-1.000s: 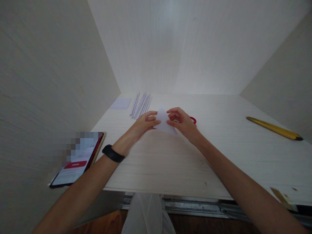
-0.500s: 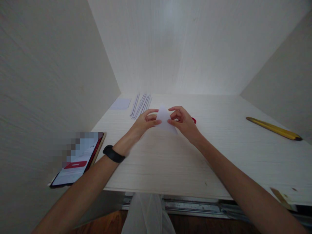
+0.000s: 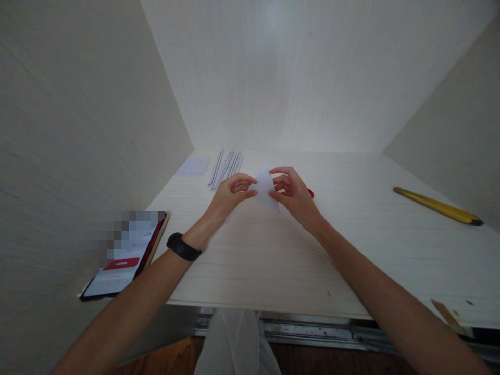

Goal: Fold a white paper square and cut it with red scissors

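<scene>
Between my two hands a small sheet of white paper [image 3: 264,188] is held up over the table, tilted and slightly curved. My left hand [image 3: 235,190] pinches its left edge between thumb and fingers. On the opposite edge, my right hand [image 3: 288,188] grips with the thumb in front, its index finger raised near the top of the sheet. A red object [image 3: 311,192], perhaps a scissors handle, peeks out from behind my right hand; most of it is hidden. Beyond my left hand lie several narrow folded paper strips [image 3: 227,167].
A stack of white paper [image 3: 194,165] lies at the back left of the table [image 3: 250,260]. A phone or tablet [image 3: 125,260] rests at the left edge. A yellow cutter-like tool [image 3: 437,205] lies at the right. Walls [image 3: 289,78] enclose the back and sides.
The paper has turned a little between my hands, its top now leaning to the right. The fingers of my left hand have curled in slightly. Everything on the table stays in place.
</scene>
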`<control>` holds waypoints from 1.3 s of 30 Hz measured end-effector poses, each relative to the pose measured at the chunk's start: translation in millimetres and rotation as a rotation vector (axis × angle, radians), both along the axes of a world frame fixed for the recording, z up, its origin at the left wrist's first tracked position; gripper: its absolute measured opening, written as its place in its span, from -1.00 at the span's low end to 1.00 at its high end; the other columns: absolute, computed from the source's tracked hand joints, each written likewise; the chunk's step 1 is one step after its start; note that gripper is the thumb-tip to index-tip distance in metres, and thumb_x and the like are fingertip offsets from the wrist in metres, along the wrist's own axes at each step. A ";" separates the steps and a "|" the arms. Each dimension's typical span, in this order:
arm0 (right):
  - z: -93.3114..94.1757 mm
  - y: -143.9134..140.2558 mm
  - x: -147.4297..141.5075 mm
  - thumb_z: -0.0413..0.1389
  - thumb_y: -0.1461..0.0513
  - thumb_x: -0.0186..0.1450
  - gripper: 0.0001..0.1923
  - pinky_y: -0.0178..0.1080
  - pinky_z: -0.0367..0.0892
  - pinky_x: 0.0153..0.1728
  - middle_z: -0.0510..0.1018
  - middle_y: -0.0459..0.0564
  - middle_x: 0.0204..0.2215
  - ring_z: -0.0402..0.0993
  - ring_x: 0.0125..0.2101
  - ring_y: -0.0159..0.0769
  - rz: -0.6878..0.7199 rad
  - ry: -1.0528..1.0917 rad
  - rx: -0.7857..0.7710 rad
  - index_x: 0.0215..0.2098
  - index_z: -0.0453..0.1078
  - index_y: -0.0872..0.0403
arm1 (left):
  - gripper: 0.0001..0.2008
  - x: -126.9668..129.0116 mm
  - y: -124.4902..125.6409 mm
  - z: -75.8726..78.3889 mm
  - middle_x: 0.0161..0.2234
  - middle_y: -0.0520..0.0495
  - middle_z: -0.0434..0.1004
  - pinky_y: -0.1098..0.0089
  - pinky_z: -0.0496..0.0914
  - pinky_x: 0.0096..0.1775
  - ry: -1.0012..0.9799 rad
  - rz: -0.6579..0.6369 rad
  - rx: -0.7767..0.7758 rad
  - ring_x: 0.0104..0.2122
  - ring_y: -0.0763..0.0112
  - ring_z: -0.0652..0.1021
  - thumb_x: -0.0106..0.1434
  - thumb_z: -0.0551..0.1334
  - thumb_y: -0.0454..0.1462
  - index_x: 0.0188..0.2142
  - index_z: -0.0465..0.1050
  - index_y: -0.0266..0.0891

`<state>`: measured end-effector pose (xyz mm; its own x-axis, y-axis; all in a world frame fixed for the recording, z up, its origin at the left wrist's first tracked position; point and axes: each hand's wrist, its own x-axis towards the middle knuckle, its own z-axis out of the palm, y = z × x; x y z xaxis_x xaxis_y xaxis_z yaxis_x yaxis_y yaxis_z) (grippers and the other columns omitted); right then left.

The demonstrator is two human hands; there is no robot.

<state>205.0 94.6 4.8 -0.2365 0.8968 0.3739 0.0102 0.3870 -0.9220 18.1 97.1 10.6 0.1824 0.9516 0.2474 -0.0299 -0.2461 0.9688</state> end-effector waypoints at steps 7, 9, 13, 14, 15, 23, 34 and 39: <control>-2.0 2.7 0.2 0.20 0.23 0.11 -0.69 -0.31 0.32 -0.40 0.41 -0.06 -0.28 0.36 -0.32 -0.37 -0.050 -0.065 0.023 -0.17 0.31 -0.01 | -0.72 0.5 -3.6 4.4 -0.20 -0.06 0.57 0.30 0.35 -0.04 0.064 -0.017 -0.025 -0.13 0.32 0.51 -0.04 0.40 -0.31 -0.26 0.54 -0.23; -4.3 3.9 0.1 0.19 0.24 0.11 -0.69 -0.31 0.32 -0.39 0.41 -0.06 -0.29 0.37 -0.30 -0.36 -0.066 -0.076 0.040 -0.17 0.32 0.00 | -0.70 0.3 -2.6 4.3 -0.20 -0.06 0.57 0.31 0.35 -0.06 0.085 -0.021 -0.008 -0.14 0.32 0.51 -0.05 0.40 -0.32 -0.25 0.54 -0.22; -5.3 3.5 0.1 0.18 0.28 0.11 -0.71 -0.30 0.34 -0.35 0.41 -0.07 -0.31 0.38 -0.27 -0.35 -0.092 -0.104 0.093 -0.17 0.36 0.01 | -0.71 -0.9 0.3 2.8 -0.22 -0.06 0.57 0.35 0.35 -0.14 0.151 -0.014 0.052 -0.23 0.37 0.49 -0.02 0.39 -0.29 -0.24 0.56 -0.22; -4.7 3.2 0.3 0.17 0.29 0.11 -0.72 -0.30 0.34 -0.35 0.40 -0.08 -0.33 0.37 -0.29 -0.36 -0.104 -0.122 0.103 -0.18 0.37 0.02 | -0.72 -1.1 0.7 2.6 -0.23 -0.07 0.57 0.37 0.35 -0.17 0.170 -0.010 0.061 -0.25 0.39 0.49 -0.01 0.39 -0.27 -0.23 0.56 -0.22; -4.0 3.0 0.6 0.17 0.30 0.11 -0.74 -0.30 0.34 -0.35 0.41 -0.08 -0.33 0.37 -0.29 -0.36 -0.118 -0.141 0.113 -0.20 0.39 0.02 | -0.72 -1.3 1.0 2.7 -0.24 -0.07 0.58 0.38 0.34 -0.20 0.190 -0.009 0.066 -0.27 0.40 0.48 0.01 0.38 -0.25 -0.23 0.57 -0.22; -0.5 2.0 1.4 0.20 0.23 0.15 -0.95 -0.27 0.37 -0.41 0.43 -0.05 -0.40 0.38 -0.36 -0.32 -0.217 -0.262 0.177 -0.40 0.45 0.03 | -0.83 0.5 -1.3 7.3 -0.56 0.04 0.45 0.44 0.21 -0.44 0.262 0.032 0.081 -0.52 0.48 0.35 0.11 0.30 -0.17 -0.37 0.58 -0.22; -5.4 5.1 1.1 0.21 0.09 0.14 -0.77 -0.29 0.29 -0.47 0.48 -0.09 -0.57 0.38 -0.53 -0.39 -0.044 -0.164 -0.003 -0.48 0.40 0.09 | -0.81 1.1 -1.1 4.5 -0.41 -0.02 0.54 0.41 0.33 -0.29 0.253 -0.021 0.083 -0.36 0.40 0.49 0.10 0.31 -0.14 -0.43 0.52 -0.24; -0.3 3.9 0.5 0.27 0.03 0.05 -0.68 -0.31 0.26 -0.51 0.44 -0.12 -0.63 0.34 -0.57 -0.42 -0.051 -0.069 -0.053 -0.54 0.36 0.09 | -0.74 4.9 0.8 -5.9 -0.33 -0.08 0.60 0.33 0.40 -0.22 0.195 -0.266 -0.084 -0.34 0.38 0.55 0.02 0.37 -0.24 -0.27 0.53 -0.28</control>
<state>205.5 98.5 4.5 -0.2133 0.9264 0.3103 0.0926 0.3354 -0.9375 23.1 98.0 4.6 0.4633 0.8797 0.1068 0.1049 -0.1741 0.9791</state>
